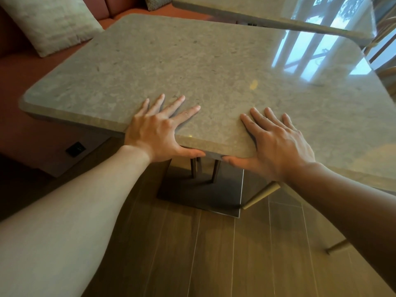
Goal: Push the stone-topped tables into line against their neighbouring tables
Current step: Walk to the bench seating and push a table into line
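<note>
A square stone-topped table (192,61) with rounded corners fills the middle of the view, its near corner toward me. My left hand (158,127) lies on the top at the near edge, fingers spread, thumb hooked under the rim. My right hand (276,140) grips the same edge a little to the right, fingers flat on the stone, thumb underneath. A neighbouring stone-topped table (267,16) stands at the far right, with a narrow gap between the two tops.
A red bench seat (25,69) with a beige cushion (49,20) runs along the left and back. The table's dark square base plate (199,196) rests on wood flooring. Brass chair legs (261,195) stand at the right. A floor socket (75,149) sits by the bench.
</note>
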The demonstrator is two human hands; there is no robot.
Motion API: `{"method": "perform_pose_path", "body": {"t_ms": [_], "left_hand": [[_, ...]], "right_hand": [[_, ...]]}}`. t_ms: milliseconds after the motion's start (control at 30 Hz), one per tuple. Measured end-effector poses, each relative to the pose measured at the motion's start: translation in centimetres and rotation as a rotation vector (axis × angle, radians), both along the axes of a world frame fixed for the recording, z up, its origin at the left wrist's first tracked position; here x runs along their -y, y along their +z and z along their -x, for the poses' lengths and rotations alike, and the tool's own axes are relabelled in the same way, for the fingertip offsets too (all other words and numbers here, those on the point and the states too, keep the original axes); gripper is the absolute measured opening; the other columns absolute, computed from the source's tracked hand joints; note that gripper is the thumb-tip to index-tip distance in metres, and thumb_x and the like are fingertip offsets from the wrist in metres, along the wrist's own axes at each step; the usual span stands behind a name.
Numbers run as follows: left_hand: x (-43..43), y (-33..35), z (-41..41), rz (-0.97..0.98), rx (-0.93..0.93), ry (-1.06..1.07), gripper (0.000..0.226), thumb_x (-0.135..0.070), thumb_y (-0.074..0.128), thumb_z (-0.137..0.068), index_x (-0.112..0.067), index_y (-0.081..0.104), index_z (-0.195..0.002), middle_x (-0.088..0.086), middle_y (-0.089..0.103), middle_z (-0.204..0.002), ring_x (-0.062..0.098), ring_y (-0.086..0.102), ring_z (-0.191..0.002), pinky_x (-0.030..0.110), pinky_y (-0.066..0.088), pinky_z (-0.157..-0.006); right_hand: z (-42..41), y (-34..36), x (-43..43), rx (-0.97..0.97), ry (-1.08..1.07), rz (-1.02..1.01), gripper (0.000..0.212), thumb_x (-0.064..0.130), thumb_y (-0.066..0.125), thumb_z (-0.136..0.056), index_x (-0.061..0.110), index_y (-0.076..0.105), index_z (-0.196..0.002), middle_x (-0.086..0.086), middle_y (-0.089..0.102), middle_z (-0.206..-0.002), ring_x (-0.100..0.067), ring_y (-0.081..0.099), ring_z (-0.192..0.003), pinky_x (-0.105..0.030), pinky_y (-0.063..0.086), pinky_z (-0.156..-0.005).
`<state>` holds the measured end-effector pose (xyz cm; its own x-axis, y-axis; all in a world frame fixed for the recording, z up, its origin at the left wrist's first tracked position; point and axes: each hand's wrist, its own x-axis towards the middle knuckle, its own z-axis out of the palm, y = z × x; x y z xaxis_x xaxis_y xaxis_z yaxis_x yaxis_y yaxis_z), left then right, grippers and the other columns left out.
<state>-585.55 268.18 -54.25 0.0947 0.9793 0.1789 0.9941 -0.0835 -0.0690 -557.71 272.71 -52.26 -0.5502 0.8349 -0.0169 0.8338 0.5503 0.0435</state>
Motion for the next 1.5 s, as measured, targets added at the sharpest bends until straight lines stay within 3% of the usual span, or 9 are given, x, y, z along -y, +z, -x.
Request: {"method": "perform_pose_path", "body": {"t_ms": [800,1067,1500], "left_hand": [[-2.8,0.0,1.6,-0.02,0.006,-0.019,0.123,-0.113,0.006,-0.057,-0.053,0.023,-0.163,-0.004,0.028,-0.175,0.042,0.03,-0.16,0.062,0.024,-0.129],[-3.4,-0.1,2.4,-0.031,-0.012,-0.035,0.122,-0.113,0.008,-0.06,-0.051,0.028,-0.163,-0.002,0.032,-0.173,0.043,0.034,-0.158,0.064,0.027,-0.127],[-4.6,-0.2,4.0,-0.056,0.005,-0.051,0.12,-0.112,0.014,-0.06,-0.052,0.031,-0.161,-0.004,0.034,-0.173,0.042,0.036,-0.157,0.062,0.027,-0.127]], "right_hand": [[1.6,-0.2,-2.4,0.013,-0.015,-0.044,0.131,0.106,0.014,-0.069,0.021,0.027,-0.167,-0.009,0.028,-0.175,-0.037,0.024,-0.162,-0.063,0.023,-0.128],[2.4,0.2,-2.5,0.039,-0.028,-0.025,0.131,0.105,0.011,-0.068,0.021,0.02,-0.169,-0.008,0.021,-0.177,-0.036,0.017,-0.164,-0.061,0.018,-0.13],[4.1,0.3,-2.8,0.022,-0.044,-0.036,0.132,0.103,0.01,-0.067,0.019,0.024,-0.168,-0.01,0.024,-0.176,-0.038,0.018,-0.164,-0.061,0.019,-0.13]]}}
